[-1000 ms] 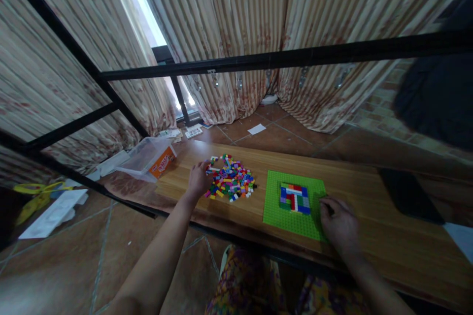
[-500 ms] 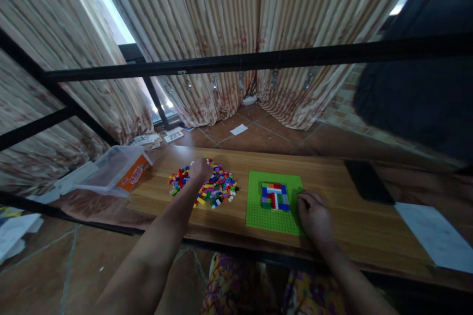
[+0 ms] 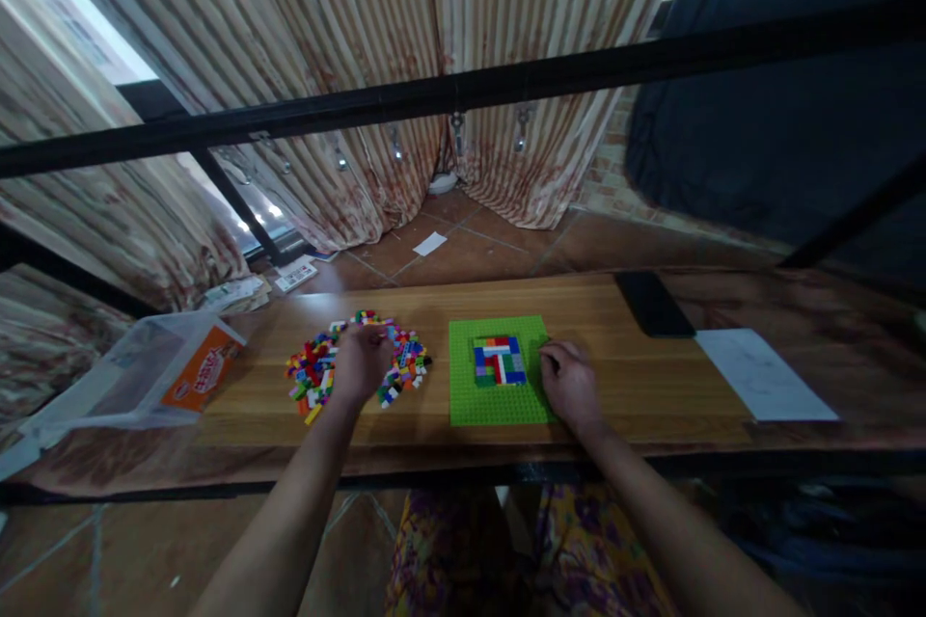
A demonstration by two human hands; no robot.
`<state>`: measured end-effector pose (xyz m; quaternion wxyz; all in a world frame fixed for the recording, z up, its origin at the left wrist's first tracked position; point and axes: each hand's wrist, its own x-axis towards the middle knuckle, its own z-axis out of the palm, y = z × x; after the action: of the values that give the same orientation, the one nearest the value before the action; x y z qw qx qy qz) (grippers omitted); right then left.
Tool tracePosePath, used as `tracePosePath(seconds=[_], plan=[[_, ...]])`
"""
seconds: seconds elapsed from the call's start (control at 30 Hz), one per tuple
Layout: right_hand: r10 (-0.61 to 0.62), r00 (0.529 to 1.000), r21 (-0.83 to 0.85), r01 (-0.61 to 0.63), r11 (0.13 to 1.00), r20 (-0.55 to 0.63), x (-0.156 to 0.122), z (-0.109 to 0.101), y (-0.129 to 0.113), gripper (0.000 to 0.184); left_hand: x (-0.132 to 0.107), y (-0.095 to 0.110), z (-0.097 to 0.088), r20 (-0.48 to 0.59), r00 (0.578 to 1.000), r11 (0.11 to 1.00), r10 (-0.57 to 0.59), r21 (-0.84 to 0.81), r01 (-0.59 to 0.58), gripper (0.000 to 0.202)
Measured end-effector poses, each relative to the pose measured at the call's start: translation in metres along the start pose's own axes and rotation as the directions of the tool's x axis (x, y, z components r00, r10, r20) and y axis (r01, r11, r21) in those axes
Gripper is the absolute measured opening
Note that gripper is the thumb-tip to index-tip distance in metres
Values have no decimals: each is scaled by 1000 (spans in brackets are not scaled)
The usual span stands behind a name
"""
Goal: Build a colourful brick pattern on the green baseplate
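Loose toy building bricks in many colours lie in a heap on the left of the wooden tabletop. Over the heap is my left hand, its fingers curled together; whatever they may hold is too small to make out. A green baseplate lies to the right, carrying a block of joined bricks in blue, red, white, green and other colours. My right hand rests by the baseplate's right edge with thumb and fingers pressed together. Its grip hides anything inside.
A clear plastic box with an orange label stands at the left end of the tabletop. Toward the right lie a black phone-like slab and a white sheet of paper. A dark metal bar runs across beyond the table.
My view has turned to the right. My left hand has drawn back toward me and appears higher over the heap. My right hand stays beside the baseplate, fingers still closed.
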<state>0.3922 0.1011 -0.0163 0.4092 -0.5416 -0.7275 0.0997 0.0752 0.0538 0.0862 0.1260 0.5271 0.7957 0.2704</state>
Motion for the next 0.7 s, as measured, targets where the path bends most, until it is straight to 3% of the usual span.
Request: tracePosePath(seconds=[0.13,0.23,0.43,0.7], plan=[[23,1000,-5,-23,1000,12,1,-1,-1,22,-56,40,46,147,981,979,130,-179,-103,27],[20,1000,11,-20,1000,3,1,0,-1,23,-77,68,73,172,982,986,73,-159,-45,28],[14,1000,32,-15,999,9,1,0,1,22,-77,94,96,158,987,1000,-26,17,23,32],[13,1000,44,-13,999,1,1,1,1,23,-74,97,111,110,993,998,-50,-23,53,28]])
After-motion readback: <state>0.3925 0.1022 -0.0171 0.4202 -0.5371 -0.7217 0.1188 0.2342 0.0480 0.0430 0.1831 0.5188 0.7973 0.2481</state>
